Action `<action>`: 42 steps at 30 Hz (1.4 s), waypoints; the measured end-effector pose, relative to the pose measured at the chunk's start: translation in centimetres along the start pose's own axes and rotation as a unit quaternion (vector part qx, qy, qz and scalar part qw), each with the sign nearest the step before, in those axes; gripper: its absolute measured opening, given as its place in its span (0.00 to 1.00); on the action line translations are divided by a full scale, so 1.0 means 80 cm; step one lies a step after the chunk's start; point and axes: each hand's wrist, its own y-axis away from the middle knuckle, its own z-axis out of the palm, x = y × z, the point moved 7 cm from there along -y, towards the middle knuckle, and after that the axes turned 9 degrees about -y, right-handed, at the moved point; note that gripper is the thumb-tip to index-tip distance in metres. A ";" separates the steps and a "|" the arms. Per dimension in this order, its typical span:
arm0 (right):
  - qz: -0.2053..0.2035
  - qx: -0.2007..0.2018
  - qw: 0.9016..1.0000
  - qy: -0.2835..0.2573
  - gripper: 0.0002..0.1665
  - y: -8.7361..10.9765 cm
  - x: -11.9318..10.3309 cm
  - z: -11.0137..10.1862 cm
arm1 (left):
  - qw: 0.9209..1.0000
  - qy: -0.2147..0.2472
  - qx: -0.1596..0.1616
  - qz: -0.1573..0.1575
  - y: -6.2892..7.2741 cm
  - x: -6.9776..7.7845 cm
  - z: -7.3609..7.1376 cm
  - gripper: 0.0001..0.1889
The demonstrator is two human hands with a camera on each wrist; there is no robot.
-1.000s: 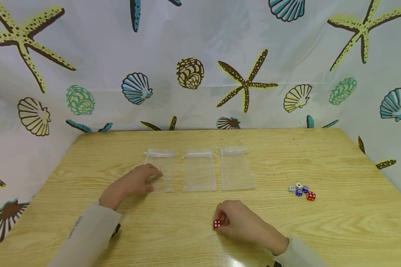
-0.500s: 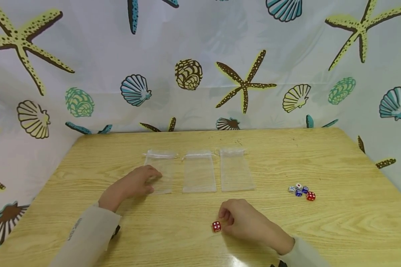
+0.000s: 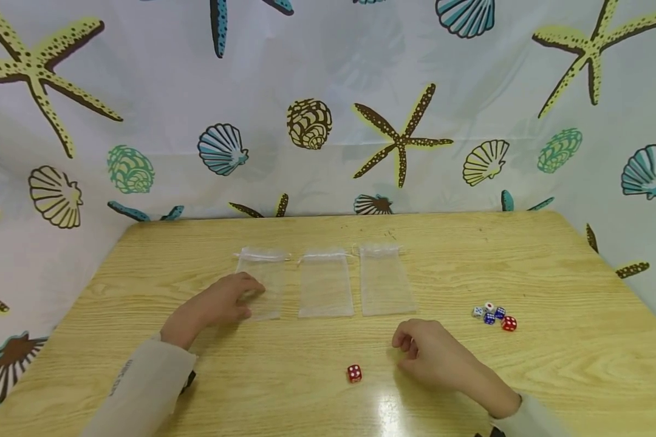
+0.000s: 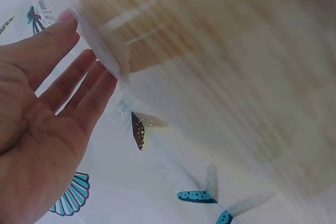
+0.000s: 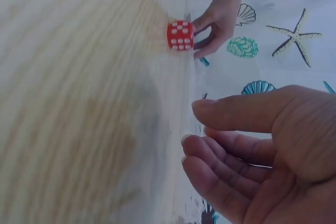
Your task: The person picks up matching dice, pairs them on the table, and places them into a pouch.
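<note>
On the left, my left hand (image 3: 224, 300) rests with relaxed fingers on the leftmost white mesh drawstring bag (image 3: 268, 279). In the left wrist view its fingertips (image 4: 105, 80) meet the tabletop, holding nothing. My right hand (image 3: 429, 352) is over the table at front right, fingers loosely bent, with nothing between thumb and fingertips. A red die (image 3: 354, 373) with white pips sits alone on the wood, to the left of the right hand; it also shows beyond that hand in the right wrist view as a red die (image 5: 180, 35).
Two more mesh bags, a middle bag (image 3: 325, 285) and a right bag (image 3: 385, 280), lie flat in the row. At right is a cluster of white and blue dice (image 3: 489, 312) beside another red die (image 3: 509, 323). A shell-patterned curtain (image 3: 328, 73) hangs behind the table (image 3: 552, 261).
My right hand has let go of the red die, leaving it on the table, and has moved away to the right. My left hand has stayed on the left bag.
</note>
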 end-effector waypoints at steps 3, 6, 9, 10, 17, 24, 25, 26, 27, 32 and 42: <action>-0.002 0.012 1.000 0.008 0.11 0.007 0.008 -0.011 | 1.000 0.000 -0.003 -0.005 0.000 0.000 0.000 0.22; 0.003 0.020 1.000 0.016 0.11 0.014 0.015 -0.021 | 1.000 0.002 -0.007 -0.010 0.001 0.001 0.000 0.22; 0.013 0.024 0.999 0.017 0.11 0.020 0.022 -0.031 | 1.000 0.004 -0.010 -0.010 0.002 0.003 -0.001 0.22; 0.016 0.027 0.999 0.020 0.11 0.022 0.024 -0.034 | 1.000 0.003 -0.010 -0.009 0.001 0.003 -0.001 0.22; 0.045 0.050 0.997 0.037 0.12 0.034 0.040 -0.057 | 1.000 -0.001 -0.009 -0.005 0.001 0.003 0.000 0.21; 0.060 0.072 0.994 0.058 0.13 0.047 0.058 -0.076 | 1.000 -0.006 -0.004 -0.001 0.001 0.002 -0.001 0.21; 0.063 0.073 0.993 0.062 0.13 0.049 0.060 -0.079 | 1.000 -0.007 -0.003 -0.001 0.001 0.002 -0.001 0.21; 0.066 0.074 0.993 0.066 0.13 0.051 0.063 -0.083 | 1.000 -0.006 -0.003 -0.001 0.001 0.002 -0.001 0.21; 0.070 0.075 0.992 0.068 0.12 0.052 0.066 -0.086 | 1.000 -0.006 -0.003 -0.001 0.002 0.002 -0.001 0.21; 0.089 0.082 0.989 0.081 0.12 0.063 0.083 -0.101 | 1.000 0.001 -0.005 0.001 0.002 0.004 -0.001 0.21; 0.119 0.122 0.979 0.107 0.11 0.079 0.116 -0.138 | 1.000 0.006 -0.006 0.001 0.002 0.004 -0.001 0.22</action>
